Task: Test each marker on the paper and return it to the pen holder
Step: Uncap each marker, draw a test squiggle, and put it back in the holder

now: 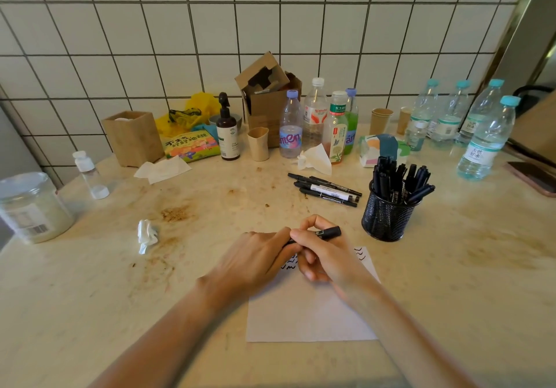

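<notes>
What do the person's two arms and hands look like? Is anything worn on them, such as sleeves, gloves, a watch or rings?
Both forearms are bare as far as the picture shows: no sleeve reaches into view. The left hand and the right hand wear no gloves. No watch, bracelet or ring can be seen on the wrists or on the fingers that show. The fingernails that show look short and unpainted.

Both hands meet over the paper (307,309), left hand (255,259) and right hand (323,255) gripping one black marker (326,233). Pen holder (388,210) stands just right of the paper's far corner; loose markers (326,189) lie beyond it.
</notes>
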